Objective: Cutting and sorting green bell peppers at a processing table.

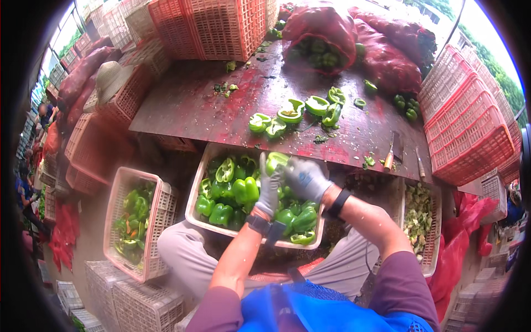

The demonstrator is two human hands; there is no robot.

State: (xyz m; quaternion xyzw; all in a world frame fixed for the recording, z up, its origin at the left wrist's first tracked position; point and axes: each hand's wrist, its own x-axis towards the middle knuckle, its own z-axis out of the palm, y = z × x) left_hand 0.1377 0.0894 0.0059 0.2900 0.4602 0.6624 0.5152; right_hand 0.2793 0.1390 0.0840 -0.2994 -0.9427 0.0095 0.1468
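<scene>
Over a crate of peppers [192, 213], both my hands, in grey gloves, meet at a cut green bell pepper [275, 161]. My left hand [269, 191] grips the pepper from its left side, one finger pointing up along it. Against its right side is my right hand [307, 180], with bent fingers; their tips are smeared by motion, so whether they hold anything is unclear. Whole and halved green peppers [245, 191] fill the crate below. Just beyond, several pepper halves [290, 111] lie cut side up on the dark tabletop [191, 105].
A knife with a wooden handle [389, 161] lies at the table's right front, beside a thinner tool [421, 164]. Red mesh sacks [321, 27] of peppers stand at the back. Left is a crate of pepper pieces [133, 216]; right, a crate of scraps [419, 218]. Stacked pink crates [467, 122] flank the table.
</scene>
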